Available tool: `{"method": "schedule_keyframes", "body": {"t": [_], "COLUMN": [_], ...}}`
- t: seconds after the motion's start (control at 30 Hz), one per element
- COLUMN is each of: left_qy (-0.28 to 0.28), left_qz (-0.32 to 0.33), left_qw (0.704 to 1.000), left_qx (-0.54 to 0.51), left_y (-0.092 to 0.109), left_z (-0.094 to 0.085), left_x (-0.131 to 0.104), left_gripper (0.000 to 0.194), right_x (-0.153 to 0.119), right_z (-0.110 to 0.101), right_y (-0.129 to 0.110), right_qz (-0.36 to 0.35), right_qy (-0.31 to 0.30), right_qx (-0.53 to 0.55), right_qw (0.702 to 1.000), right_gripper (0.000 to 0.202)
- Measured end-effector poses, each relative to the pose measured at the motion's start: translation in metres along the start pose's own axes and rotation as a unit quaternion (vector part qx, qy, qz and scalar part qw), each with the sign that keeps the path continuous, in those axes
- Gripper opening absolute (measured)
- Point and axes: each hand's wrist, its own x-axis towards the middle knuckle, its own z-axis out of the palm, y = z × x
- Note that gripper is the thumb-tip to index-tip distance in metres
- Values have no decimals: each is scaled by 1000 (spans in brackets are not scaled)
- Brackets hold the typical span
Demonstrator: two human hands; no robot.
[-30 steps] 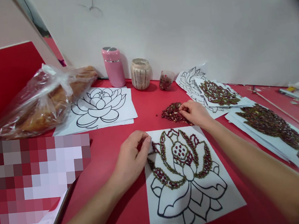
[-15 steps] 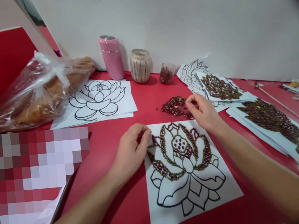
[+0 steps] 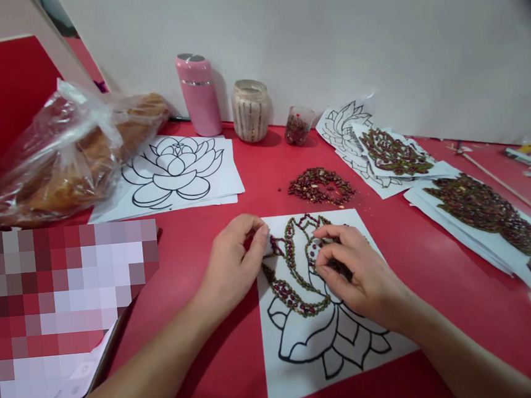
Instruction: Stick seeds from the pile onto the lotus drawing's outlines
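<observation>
A white sheet with a lotus line drawing (image 3: 288,383) lies in front of me; its upper petals carry rows of small green and dark red beans. My left hand (image 3: 240,251) is closed, thumb and forefinger pinching the sheet's upper left corner. Over the flower's centre, my right hand (image 3: 358,268) hovers with thumb and forefinger close together; whatever sits between them is too small to make out. This hand covers much of the right-hand petals. Just behind the sheet is a loose pile of dark red beans (image 3: 306,186).
At the back stand a pink tumbler (image 3: 200,102), a glass jar (image 3: 251,116) and a small cup of beans (image 3: 297,128). Left are lotus drawings (image 3: 223,165) and bagged bread (image 3: 89,152). Bean-covered sheets (image 3: 481,217) lie right. A blurred device (image 3: 85,369) lies front left.
My right hand has moved from the bean pile toward me and down, over the flower's centre. My left hand keeps its place at the sheet's corner.
</observation>
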Motion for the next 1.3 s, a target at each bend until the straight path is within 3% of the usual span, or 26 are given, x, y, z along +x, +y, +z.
{"method": "schedule_keyframes", "body": {"t": [0.5, 0.87, 1.3], "left_qy": [7, 6, 7], "left_qz": [2, 6, 3], "left_qw": [1000, 1000, 1000], "left_qx": [-3, -5, -6], "left_y": [1, -1, 0], "left_z": [1, 0, 0], "left_x": [1, 1, 0], "left_gripper": [18, 17, 17], "right_x": [-3, -2, -1], "right_z": [11, 2, 9], "right_y": [0, 7, 4], "right_qz": [-21, 48, 15], "right_qy": [49, 42, 33], "right_qx": [-62, 6, -51], "right_qw": [997, 998, 998], "right_gripper": [10, 7, 18]}}
